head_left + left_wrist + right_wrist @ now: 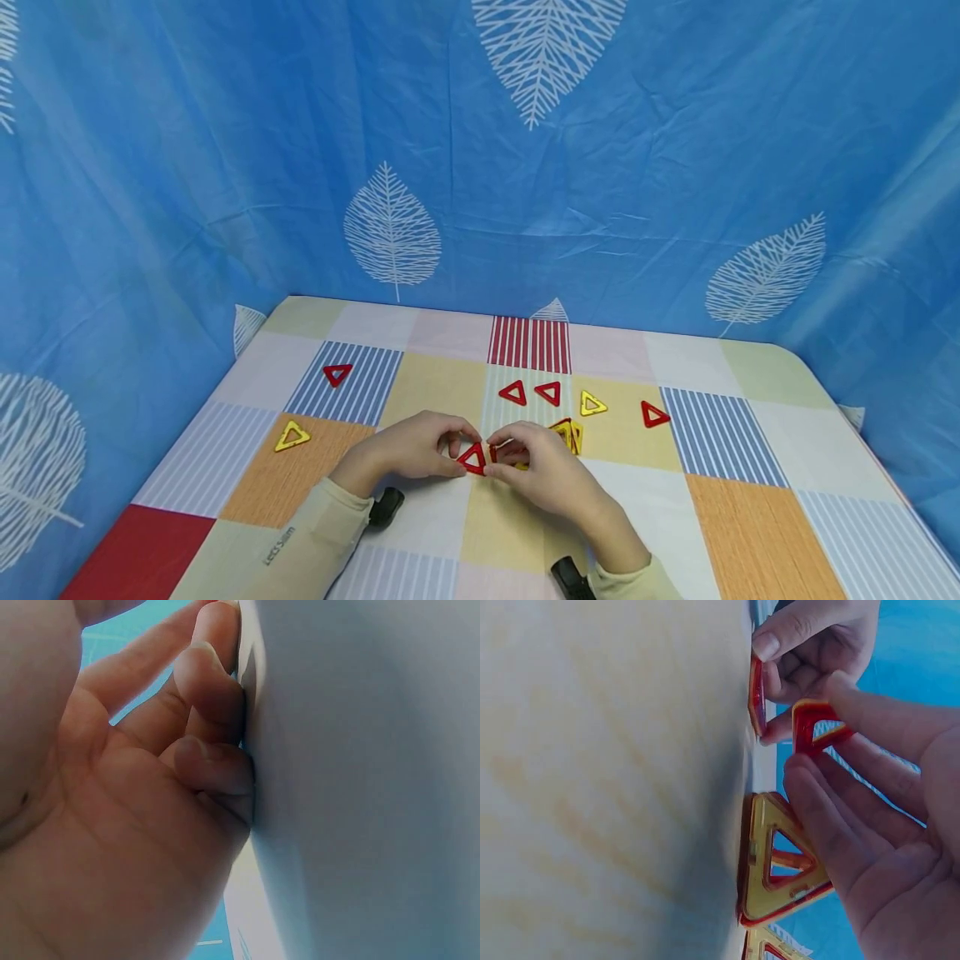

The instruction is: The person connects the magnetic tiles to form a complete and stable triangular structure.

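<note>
My left hand point(420, 446) pinches a red triangular magnetic tile point(462, 457) at its edges, low over the cloth. In the right wrist view this tile point(757, 697) appears almost edge-on between thumb and finger. My right hand point(543, 467) pinches a second red triangular tile point(804, 727), turned upright and a short gap from the first. Just beyond the right hand, yellow triangular tiles point(577, 437) stand together with red ones; the right wrist view shows a yellow face point(761, 900) upright there. The left wrist view shows curled fingers point(214, 690) against the table but no tile.
Loose red tiles point(513, 392) lie past the hands, one red tile point(655, 414) and one yellow tile point(592, 403) to the right. Another red tile point(337, 374) and yellow tile point(292, 436) lie left. A blue curtain point(637, 167) borders the patchwork-covered table point(735, 517).
</note>
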`<state>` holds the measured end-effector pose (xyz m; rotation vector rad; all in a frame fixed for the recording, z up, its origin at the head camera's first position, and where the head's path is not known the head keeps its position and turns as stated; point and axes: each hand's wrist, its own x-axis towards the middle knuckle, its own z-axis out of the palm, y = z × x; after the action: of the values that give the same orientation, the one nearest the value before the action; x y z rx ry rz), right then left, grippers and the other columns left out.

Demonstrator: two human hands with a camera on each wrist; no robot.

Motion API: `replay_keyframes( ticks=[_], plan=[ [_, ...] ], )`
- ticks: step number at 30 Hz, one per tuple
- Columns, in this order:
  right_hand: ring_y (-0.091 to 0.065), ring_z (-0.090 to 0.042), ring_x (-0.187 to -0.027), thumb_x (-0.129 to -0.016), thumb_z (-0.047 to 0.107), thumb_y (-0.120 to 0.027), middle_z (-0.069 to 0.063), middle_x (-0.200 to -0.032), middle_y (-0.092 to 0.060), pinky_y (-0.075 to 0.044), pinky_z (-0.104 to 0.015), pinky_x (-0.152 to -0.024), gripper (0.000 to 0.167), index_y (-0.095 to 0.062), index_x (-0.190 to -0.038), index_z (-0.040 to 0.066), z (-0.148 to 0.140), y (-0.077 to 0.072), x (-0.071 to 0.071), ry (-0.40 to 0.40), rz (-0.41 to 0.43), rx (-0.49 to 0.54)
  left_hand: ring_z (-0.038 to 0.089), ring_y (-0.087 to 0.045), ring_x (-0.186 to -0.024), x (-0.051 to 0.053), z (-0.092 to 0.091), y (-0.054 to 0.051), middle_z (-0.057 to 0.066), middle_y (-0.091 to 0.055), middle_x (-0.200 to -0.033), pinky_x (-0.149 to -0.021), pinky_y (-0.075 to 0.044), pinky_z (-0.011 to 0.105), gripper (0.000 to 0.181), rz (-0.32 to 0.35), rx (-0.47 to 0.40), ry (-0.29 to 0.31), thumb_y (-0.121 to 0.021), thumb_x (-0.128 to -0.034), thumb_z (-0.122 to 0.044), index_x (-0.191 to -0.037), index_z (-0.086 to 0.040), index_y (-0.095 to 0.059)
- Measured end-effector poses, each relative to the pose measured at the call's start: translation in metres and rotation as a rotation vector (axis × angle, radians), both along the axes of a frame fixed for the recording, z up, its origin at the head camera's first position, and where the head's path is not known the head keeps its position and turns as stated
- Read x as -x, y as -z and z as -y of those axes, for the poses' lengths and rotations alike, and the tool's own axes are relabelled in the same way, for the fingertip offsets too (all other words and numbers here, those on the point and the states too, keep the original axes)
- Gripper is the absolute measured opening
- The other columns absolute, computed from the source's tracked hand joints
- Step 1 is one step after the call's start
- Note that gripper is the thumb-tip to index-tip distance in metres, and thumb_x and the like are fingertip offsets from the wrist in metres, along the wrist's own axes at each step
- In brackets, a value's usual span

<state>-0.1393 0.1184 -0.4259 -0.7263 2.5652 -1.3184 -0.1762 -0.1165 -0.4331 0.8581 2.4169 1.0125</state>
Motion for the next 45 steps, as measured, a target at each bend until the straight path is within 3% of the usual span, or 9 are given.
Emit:
replay_keyframes(
  ticks=[7, 17, 25, 34, 45],
  plan=[
    [-0.068, -0.015, -0.089, -0.088, 0.011, -0.079, 0.000, -0.101, -0.066, -0.055, -0.032, -0.078, 0.025, -0.069, -0.109, 0.003, -0.0006, -0.0002, 0.0011, 0.046, -0.086, -0.080, 0.007, -0.047, -0.062, 0.0001, -0.0011, -0.0001, -0.008, -0.060, -0.077, -0.057, -0.041, 0.026, 0.036, -0.013, -0.001, -0.010, -0.081, -0.0848, -0.012, -0.119, -0.013, -0.070],
    [-0.070, -0.015, -0.092, -0.090, 0.010, -0.078, -0.006, -0.106, -0.066, -0.054, -0.024, -0.078, 0.025, -0.068, -0.111, 0.001, 0.0030, 0.0018, -0.0007, -0.004, 0.015, -0.024, 0.006, -0.048, -0.061, 0.0002, -0.0012, 0.0011, -0.008, -0.060, -0.076, -0.058, -0.042, 0.025, 0.036, -0.018, -0.007, 0.005, -0.081, -0.0848, -0.012, -0.119, -0.014, -0.071],
    [-0.070, -0.015, -0.088, -0.087, 0.008, -0.079, -0.004, -0.100, -0.068, -0.055, -0.028, -0.075, 0.025, -0.069, -0.109, 0.001, 0.0021, 0.0023, -0.0005, 0.030, 0.009, -0.065, 0.008, -0.049, -0.062, -0.0004, -0.0019, 0.0010, -0.007, -0.062, -0.076, -0.058, -0.041, 0.025, 0.033, 0.023, -0.021, 0.008, -0.082, -0.0844, -0.012, -0.116, -0.014, -0.072],
    [-0.070, -0.012, -0.085, -0.087, 0.010, -0.080, 0.000, -0.095, -0.069, -0.055, -0.028, -0.075, 0.022, -0.071, -0.106, 0.002, 0.0037, 0.0056, 0.0002, 0.019, 0.008, -0.080, 0.006, -0.048, -0.059, -0.0014, -0.0038, -0.0006, -0.009, -0.060, -0.075, -0.060, -0.043, 0.025, 0.032, -0.002, -0.020, 0.015, -0.082, -0.0843, -0.012, -0.115, -0.012, -0.071],
    [-0.067, -0.010, -0.080, -0.086, 0.009, -0.081, 0.003, -0.088, -0.068, -0.054, -0.026, -0.072, 0.023, -0.071, -0.106, 0.002, 0.0044, 0.0062, 0.0011, -0.001, 0.007, -0.082, 0.005, -0.053, -0.060, -0.0038, -0.0080, -0.0022, -0.009, -0.063, -0.069, -0.057, -0.043, 0.025, 0.027, 0.026, -0.014, -0.028, -0.084, -0.0815, -0.010, -0.104, -0.009, -0.070]
  ],
)
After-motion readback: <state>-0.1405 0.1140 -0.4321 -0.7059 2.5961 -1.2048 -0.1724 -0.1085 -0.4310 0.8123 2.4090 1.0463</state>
